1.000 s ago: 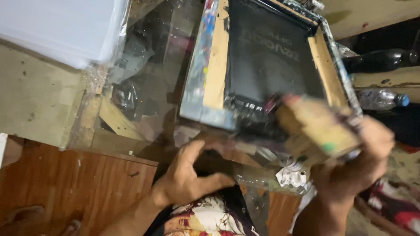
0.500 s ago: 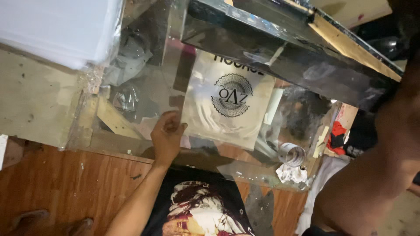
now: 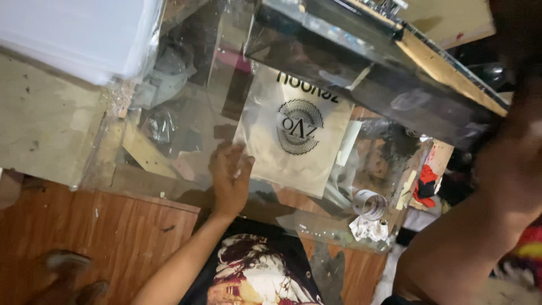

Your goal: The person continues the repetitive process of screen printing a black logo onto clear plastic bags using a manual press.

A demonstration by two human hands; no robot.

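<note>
Printed beige sheet (image 3: 293, 144): flat on glass tabletop (image 3: 186, 121), under raised screen-printing frame (image 3: 389, 73). Round black emblem centred. Likely thin, light, limp; best lifted by a free corner. Left hand (image 3: 228, 178): fingers spread, pressing near edge. Right hand: hidden, grip indeterminable. Tape roll (image 3: 370, 203) beside.

The person wore a black shirt (image 3: 254, 271) with a big white and red picture on the front, and both arms were bare with no sleeves showing.
</note>
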